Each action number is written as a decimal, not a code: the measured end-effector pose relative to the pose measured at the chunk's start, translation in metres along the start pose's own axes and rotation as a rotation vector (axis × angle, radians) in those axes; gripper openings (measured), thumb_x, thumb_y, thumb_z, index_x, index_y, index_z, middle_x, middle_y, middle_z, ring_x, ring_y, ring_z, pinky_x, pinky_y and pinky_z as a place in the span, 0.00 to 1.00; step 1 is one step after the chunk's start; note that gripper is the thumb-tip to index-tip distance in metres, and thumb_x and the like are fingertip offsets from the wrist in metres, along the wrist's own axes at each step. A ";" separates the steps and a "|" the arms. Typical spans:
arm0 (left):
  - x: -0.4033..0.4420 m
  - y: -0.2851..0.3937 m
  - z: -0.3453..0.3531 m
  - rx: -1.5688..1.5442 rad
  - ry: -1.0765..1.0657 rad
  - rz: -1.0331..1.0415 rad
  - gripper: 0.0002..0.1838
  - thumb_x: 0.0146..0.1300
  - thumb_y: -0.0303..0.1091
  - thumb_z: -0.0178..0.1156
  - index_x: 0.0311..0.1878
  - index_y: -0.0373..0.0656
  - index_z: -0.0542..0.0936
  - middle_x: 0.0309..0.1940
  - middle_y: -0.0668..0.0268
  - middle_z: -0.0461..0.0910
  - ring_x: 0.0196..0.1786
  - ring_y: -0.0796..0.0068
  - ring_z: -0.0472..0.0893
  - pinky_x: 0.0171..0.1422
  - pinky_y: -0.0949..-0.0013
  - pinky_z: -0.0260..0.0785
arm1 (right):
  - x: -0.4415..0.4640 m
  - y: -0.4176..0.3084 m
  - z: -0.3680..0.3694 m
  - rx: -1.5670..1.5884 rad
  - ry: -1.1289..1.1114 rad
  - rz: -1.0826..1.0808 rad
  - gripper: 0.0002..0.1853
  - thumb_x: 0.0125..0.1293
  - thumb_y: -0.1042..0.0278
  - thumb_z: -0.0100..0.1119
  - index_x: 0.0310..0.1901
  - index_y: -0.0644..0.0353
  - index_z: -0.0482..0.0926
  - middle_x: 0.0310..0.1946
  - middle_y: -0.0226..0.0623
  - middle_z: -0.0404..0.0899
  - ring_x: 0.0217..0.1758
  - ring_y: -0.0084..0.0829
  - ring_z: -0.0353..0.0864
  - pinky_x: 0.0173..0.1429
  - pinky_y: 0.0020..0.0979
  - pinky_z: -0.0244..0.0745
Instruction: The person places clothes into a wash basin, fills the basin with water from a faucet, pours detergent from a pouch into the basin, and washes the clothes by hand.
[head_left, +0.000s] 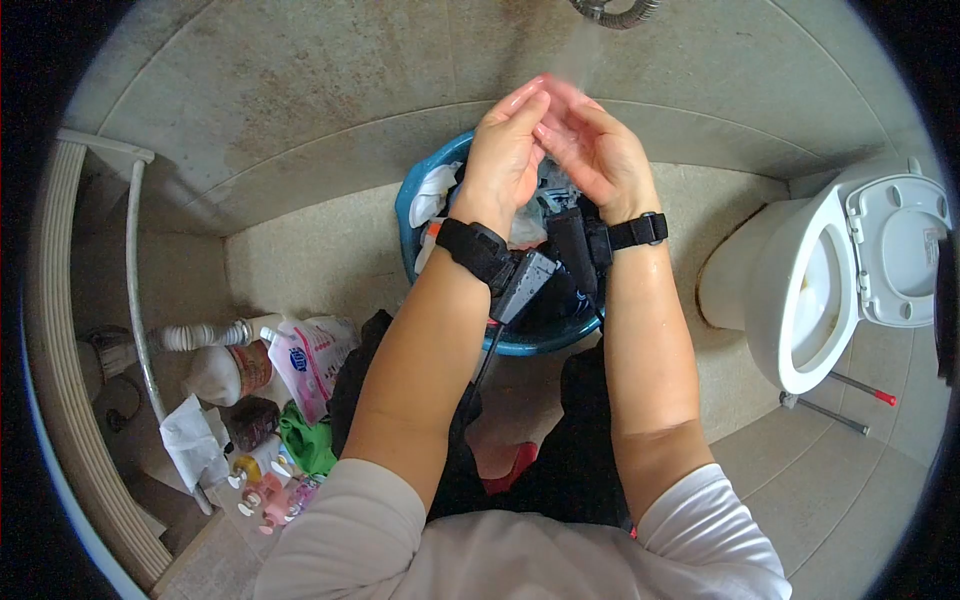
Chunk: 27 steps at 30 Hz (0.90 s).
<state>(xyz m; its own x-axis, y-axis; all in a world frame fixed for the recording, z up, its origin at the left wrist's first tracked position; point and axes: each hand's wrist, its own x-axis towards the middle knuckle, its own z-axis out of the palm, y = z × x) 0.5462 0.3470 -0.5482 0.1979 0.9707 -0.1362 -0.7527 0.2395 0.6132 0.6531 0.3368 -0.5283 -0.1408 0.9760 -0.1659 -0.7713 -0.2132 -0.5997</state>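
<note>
Head view: I see two bare hands near the top middle of the frame, under a spray of water (588, 55) coming from a shiny ribbed pipe (618, 12) at the top edge.
Left hand (503, 150): it curls like half a bowl, thumb up, and leans on the other hand. I see nothing pinched in it.
Right hand (598, 150): its palm is turned in, with the fingers spread a little and bent. It looks wet and pink, and its fingertips touch the left hand's.
Wrists: a black strap (475, 252) goes round the left one and another black strap (640, 231) round the right. Each has a dark box on the inner side, and the left box (524, 288) has water drops on it.
Blue tub (530, 347): it sits on the floor in the middle of the frame, just below the hands. White cloth (433, 193) lies at its left side, with darker things beside it.
Toilet (752, 265): it is at the right, lid up.
Lower left heap: a pink and white bag (310, 370) is near a white jar (215, 375) and a green cloth (307, 440).
Floor: a bit of red (512, 468) shows between the dark trouser legs, low in the middle.
</note>
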 end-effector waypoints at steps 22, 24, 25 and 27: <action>-0.031 0.046 -0.026 1.470 -0.252 0.037 0.24 0.56 0.39 0.60 0.55 0.38 0.72 0.48 0.58 0.77 0.49 0.69 0.75 0.53 0.70 0.66 | -0.030 -0.018 -0.004 -0.718 0.158 0.185 0.22 0.63 0.63 0.50 0.58 0.56 0.67 0.54 0.37 0.69 0.60 0.39 0.59 0.57 0.48 0.61; -0.041 0.055 -0.022 1.610 -0.283 0.149 0.25 0.54 0.40 0.61 0.54 0.38 0.74 0.48 0.56 0.77 0.48 0.67 0.77 0.52 0.69 0.67 | -0.035 -0.016 -0.002 -0.728 0.130 0.192 0.23 0.63 0.63 0.51 0.60 0.55 0.65 0.56 0.37 0.68 0.60 0.39 0.58 0.57 0.48 0.61; -0.047 0.062 -0.018 1.672 -0.269 0.042 0.25 0.51 0.42 0.62 0.52 0.39 0.75 0.47 0.55 0.77 0.49 0.62 0.77 0.54 0.67 0.66 | -0.037 -0.015 -0.004 -0.814 0.096 0.252 0.24 0.63 0.62 0.51 0.61 0.56 0.64 0.56 0.38 0.67 0.60 0.38 0.59 0.57 0.47 0.61; -0.060 0.078 -0.004 1.736 -0.246 -0.063 0.26 0.49 0.43 0.64 0.51 0.41 0.76 0.47 0.54 0.77 0.50 0.56 0.76 0.55 0.64 0.66 | -0.045 -0.010 -0.008 -0.898 0.051 0.310 0.26 0.63 0.62 0.52 0.62 0.56 0.63 0.57 0.38 0.66 0.60 0.36 0.60 0.57 0.46 0.61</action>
<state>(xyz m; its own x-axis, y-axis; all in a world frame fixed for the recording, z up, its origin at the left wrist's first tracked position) 0.4726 0.3076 -0.4951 0.4031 0.8971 -0.1810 0.7092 -0.1813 0.6813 0.6721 0.2945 -0.5210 -0.2154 0.8717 -0.4401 0.0646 -0.4370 -0.8971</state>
